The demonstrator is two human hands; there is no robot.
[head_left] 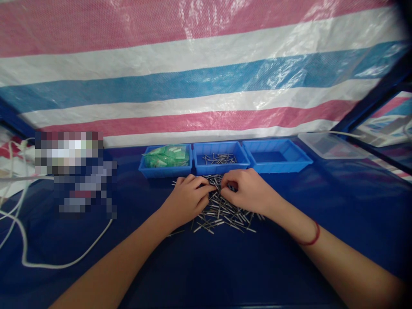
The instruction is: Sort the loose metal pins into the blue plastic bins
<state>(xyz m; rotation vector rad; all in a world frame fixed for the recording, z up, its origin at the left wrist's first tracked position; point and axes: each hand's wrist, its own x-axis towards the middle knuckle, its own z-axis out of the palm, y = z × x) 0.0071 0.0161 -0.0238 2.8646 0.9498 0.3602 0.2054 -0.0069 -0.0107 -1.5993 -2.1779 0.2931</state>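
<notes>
- Head view. Surface: a smooth, dark blue table (206, 270) under both my hands, faintly glossy, running out to either side.
- Room: striped plastic sheet (206, 94) in red, white and blue, hung beyond my fingertips; dark blue post (370, 101) slanting up, far right of my right fingers.
- Metal pins (222, 211), thin with pale thicker sleeves, heaped beneath and between my fingers, spilling toward me.
- Their long axes lie mostly flat, crossing every way. At the near edge, one stray below my right fingers runs almost left-right, sleeve to the right; two below my left fingers slant, sleeves toward me.
- Left hand (188, 195): fingers bent over the heap, index reaching toward the other hand; any grip on a pin, cannot tell.
- Right hand (247, 189): thumb and index curled, gap between; cannot tell whether a pin is pinched. Red band (313, 236) round that forearm.
- Just beyond my fingers, three blue trays in a row: left tray (165, 172) with a green bag (165, 157), middle tray (222, 169) with more pins, right tray (280, 166).
- White cable (24, 244) looping well left of my left fingers.
</notes>
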